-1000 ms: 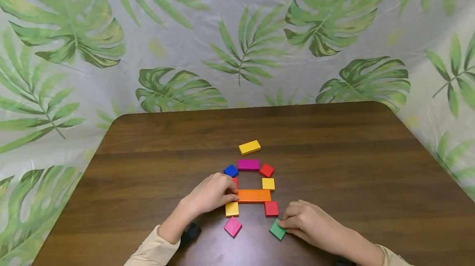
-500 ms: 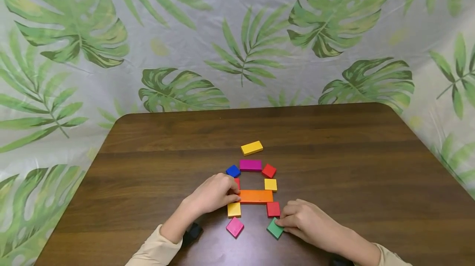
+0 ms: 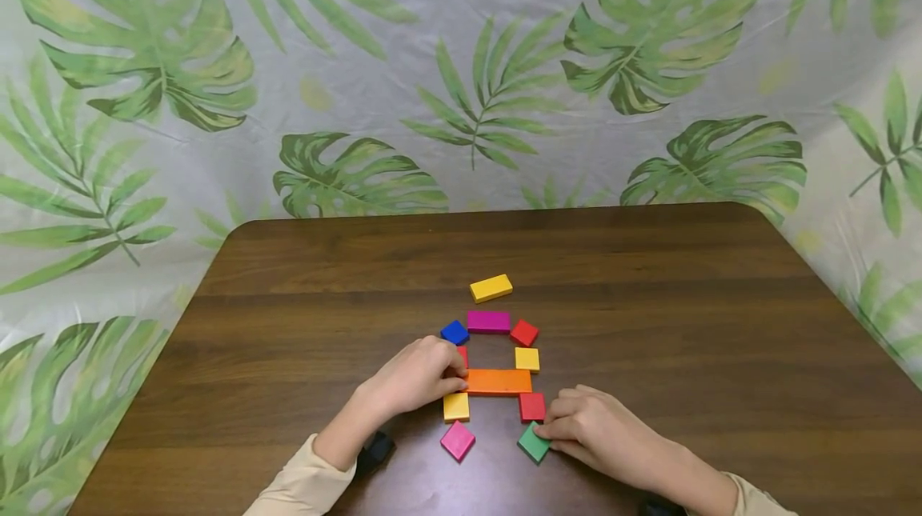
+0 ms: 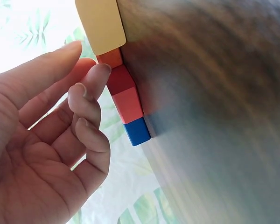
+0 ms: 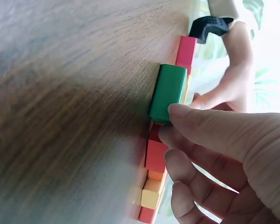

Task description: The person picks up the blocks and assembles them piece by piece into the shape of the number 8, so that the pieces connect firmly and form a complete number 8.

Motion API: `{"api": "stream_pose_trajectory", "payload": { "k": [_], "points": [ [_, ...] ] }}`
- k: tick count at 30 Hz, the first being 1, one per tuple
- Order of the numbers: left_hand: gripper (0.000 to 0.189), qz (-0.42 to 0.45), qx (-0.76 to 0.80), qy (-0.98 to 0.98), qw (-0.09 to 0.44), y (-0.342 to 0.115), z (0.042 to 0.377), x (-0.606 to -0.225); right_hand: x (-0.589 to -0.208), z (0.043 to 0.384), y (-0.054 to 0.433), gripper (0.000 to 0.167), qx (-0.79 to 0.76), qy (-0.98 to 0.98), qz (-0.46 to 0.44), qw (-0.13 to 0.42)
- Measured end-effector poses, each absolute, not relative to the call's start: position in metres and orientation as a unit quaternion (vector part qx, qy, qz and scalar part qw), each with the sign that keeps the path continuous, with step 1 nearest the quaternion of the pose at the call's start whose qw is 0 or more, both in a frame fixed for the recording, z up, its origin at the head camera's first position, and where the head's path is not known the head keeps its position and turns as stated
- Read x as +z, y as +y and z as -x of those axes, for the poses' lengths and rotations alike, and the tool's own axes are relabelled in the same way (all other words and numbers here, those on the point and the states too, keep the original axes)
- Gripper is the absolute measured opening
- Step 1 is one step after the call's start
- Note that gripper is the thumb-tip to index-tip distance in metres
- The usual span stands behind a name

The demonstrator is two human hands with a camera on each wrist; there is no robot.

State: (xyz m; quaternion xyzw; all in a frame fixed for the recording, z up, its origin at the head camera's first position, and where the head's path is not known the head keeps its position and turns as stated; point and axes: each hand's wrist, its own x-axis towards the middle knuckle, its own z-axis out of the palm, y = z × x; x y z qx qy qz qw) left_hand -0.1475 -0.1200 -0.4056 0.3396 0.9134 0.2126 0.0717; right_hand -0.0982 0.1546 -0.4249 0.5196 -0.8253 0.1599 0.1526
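My left hand (image 3: 418,372) has its fingers loosely bent at the left end of a long orange block (image 3: 499,382). Its fingertips touch around that end and cover part of a red block (image 4: 128,102). A yellow block (image 3: 456,406) lies just below, with a pink block (image 3: 458,441) turned cornerwise under it. My right hand (image 3: 594,432) pinches the right corner of a green block (image 3: 534,443), thumb on its upper edge in the right wrist view. This block sits cornerwise below another red block (image 3: 532,406).
Above the orange block are a yellow square block (image 3: 527,359), a blue block (image 3: 454,333), a purple block (image 3: 489,322) and a tilted red block (image 3: 524,333). A slanted yellow bar (image 3: 491,288) lies farthest away. The brown wooden table (image 3: 324,276) ends before a leaf-patterned curtain (image 3: 497,60).
The green block has shifted slightly left with my right hand, closer under the red block. My left hand stays at the orange block's end. The head view has drifted slightly.
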Motion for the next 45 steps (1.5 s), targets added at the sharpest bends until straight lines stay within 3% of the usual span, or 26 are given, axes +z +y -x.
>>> {"api": "stream_pose_trajectory", "payload": {
  "k": [18, 34, 40, 45],
  "points": [
    [0.004, -0.346, 0.208, 0.912, 0.071, -0.121, 0.15, -0.406, -0.426, 0.099, 0.152, 0.023, 0.154, -0.824, -0.518, 0.168],
    [0.004, -0.345, 0.215, 0.911, 0.072, -0.122, 0.149, -0.406, -0.415, 0.1, 0.151, 0.022, 0.152, -0.833, -0.516, 0.13],
    [0.006, -0.343, 0.218, 0.911, 0.074, -0.122, 0.148, -0.408, -0.404, 0.113, 0.152, 0.023, 0.163, -0.827, -0.519, 0.139],
    [0.007, -0.343, 0.215, 0.912, 0.072, -0.122, 0.148, -0.408, -0.393, 0.136, 0.149, 0.018, 0.179, -0.845, -0.495, 0.097]
  ]
}}
